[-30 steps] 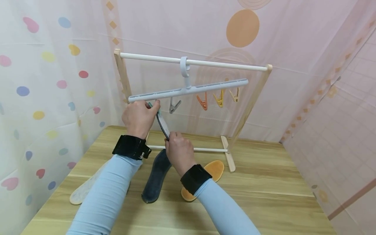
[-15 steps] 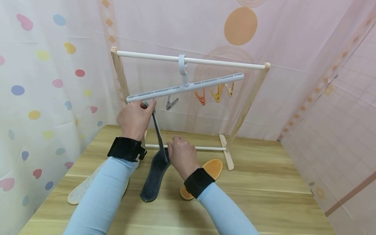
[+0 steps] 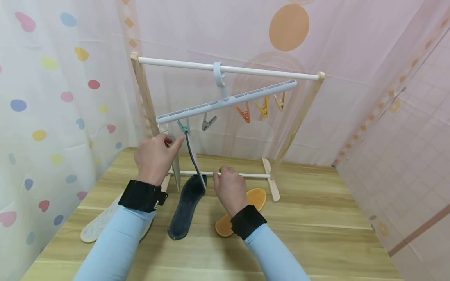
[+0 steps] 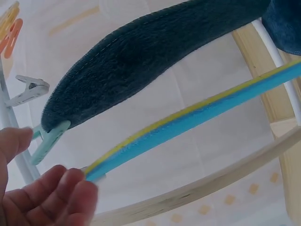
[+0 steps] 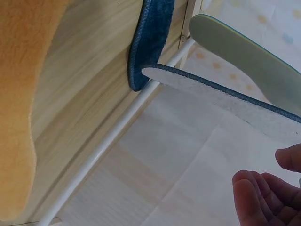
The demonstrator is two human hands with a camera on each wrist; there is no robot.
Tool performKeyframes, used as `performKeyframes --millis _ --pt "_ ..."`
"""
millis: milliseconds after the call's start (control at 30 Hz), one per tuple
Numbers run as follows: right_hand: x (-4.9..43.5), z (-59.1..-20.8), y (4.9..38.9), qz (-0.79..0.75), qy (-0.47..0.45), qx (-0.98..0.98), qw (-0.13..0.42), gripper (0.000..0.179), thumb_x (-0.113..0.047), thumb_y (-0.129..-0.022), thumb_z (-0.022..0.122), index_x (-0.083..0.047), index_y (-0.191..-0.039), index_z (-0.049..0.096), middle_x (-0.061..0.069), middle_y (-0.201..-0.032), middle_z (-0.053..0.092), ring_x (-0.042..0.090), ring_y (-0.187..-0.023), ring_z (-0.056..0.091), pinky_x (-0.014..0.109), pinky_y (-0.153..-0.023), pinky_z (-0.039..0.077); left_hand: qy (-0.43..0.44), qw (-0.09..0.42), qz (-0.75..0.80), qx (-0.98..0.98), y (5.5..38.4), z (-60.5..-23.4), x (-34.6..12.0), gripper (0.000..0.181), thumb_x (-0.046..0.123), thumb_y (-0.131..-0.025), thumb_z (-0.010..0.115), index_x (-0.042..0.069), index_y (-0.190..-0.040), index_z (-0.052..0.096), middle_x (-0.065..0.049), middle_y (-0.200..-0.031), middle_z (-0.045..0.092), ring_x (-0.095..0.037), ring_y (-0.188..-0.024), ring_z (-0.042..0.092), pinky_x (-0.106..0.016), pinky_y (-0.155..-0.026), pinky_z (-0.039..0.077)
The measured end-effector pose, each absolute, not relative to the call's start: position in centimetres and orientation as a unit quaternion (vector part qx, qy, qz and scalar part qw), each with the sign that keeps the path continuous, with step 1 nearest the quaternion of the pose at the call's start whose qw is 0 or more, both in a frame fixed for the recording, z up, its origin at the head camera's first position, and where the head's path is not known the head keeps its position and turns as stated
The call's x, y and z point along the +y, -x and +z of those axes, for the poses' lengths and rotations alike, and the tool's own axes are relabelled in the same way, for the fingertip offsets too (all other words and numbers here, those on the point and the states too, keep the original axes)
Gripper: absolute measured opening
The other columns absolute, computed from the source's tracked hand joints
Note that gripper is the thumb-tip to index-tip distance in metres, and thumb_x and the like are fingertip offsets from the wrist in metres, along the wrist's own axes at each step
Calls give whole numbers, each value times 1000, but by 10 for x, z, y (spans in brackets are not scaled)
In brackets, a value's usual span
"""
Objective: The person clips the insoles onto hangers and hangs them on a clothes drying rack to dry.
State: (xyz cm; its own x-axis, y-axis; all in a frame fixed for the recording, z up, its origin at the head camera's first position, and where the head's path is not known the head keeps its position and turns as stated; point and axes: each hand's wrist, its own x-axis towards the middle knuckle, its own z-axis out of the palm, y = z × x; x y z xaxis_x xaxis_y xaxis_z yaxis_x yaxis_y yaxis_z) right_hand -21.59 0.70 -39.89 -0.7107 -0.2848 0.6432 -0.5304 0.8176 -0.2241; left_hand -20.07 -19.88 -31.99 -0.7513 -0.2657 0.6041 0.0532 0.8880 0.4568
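Observation:
A dark blue fuzzy insole (image 4: 141, 61) with a pale underside hangs by one end from a teal clip (image 3: 184, 126) near the left end of the light blue hanger (image 3: 207, 108). My left hand (image 3: 154, 159) is just below and left of that clip, thumb and fingertips parted and not gripping it. Beside it hangs a second insole (image 5: 249, 61), grey-green with a yellow-and-blue edge; my left hand partly covers its top. Lower and to the right, my right hand (image 3: 230, 190) hovers over the table with relaxed fingers, holding nothing. A matching dark blue insole (image 3: 186, 210) lies on the table.
The tilted hanger hooks over the white top bar (image 3: 175, 65) of a wooden rack. A grey clip (image 3: 208, 122), orange clip (image 3: 244, 113), yellow clip (image 3: 263, 107) and cream clip (image 3: 280, 101) dangle from it. An orange insole (image 3: 257, 198) and a pale insole (image 3: 98, 228) lie on the table.
My right hand has let go of the hanging blue insole and moved down and right. The left hand has released the teal clip and dropped left. The hanger tilts more.

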Motion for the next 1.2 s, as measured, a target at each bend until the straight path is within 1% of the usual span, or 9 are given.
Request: performKeyframes --millis 200,367,500,600,767,967,1100,1200 --pt "15 -400 217 189 -199 -920 279 25 -26 -94 69 -2 -98 72 10 -84 71 22 -66 68 35 -53 52 -43 298 -210 -930 194 -322 -196 49 51 -92 65 2 -95 71 -11 -66 61 -28 -54 55 -36 -42 37" --pt "23 -400 218 168 -183 -936 251 29 -30 -94 69 -2 -101 73 11 -88 71 25 -71 69 37 -57 54 -34 260 -197 -945 189 -323 -195 50 51 -92 65 0 -94 71 -10 -62 60 -26 -51 54 -35 -42 37" --pt "29 -399 219 172 -175 -943 224 31 -31 -93 70 -1 -101 74 13 -90 72 28 -76 70 39 -61 55 -32 234 -188 -953 186 -325 -196 48 50 -91 66 1 -88 68 -8 -61 57 -25 -52 53 -35 -41 37" --pt "34 -398 222 179 -169 -947 205 32 -30 -93 71 0 -100 74 15 -90 72 30 -78 70 41 -64 55 -35 212 -183 -959 185 -326 -197 46 50 -91 66 4 -83 64 -6 -59 53 -24 -52 52 -35 -43 35" --pt "43 -400 228 189 -155 -953 179 29 -29 -91 72 0 -95 74 14 -88 72 30 -76 69 41 -63 55 -37 172 -174 -969 181 -330 -198 46 50 -90 68 7 -74 64 -2 -55 49 -22 -51 50 -34 -44 35" --pt "56 -403 237 198 -144 -956 164 30 -32 -90 74 -2 -88 73 11 -80 69 26 -67 65 39 -56 51 -40 107 -161 -980 174 -332 -196 46 52 -90 65 8 -75 67 -2 -56 53 -22 -53 53 -36 -46 38" --pt "63 -406 244 206 -157 -953 160 31 -31 -90 74 -2 -82 71 9 -72 66 20 -58 58 35 -52 47 -41 88 -150 -984 170 -335 -192 47 52 -90 65 8 -76 67 -3 -58 55 -22 -53 54 -37 -46 40" --pt "68 -408 249 213 -160 -952 152 31 -31 -90 74 -1 -79 70 8 -68 63 18 -55 54 34 -50 45 -41 86 -140 -986 166 -338 -190 47 52 -90 65 7 -76 67 -2 -58 55 -22 -52 53 -36 -45 39"
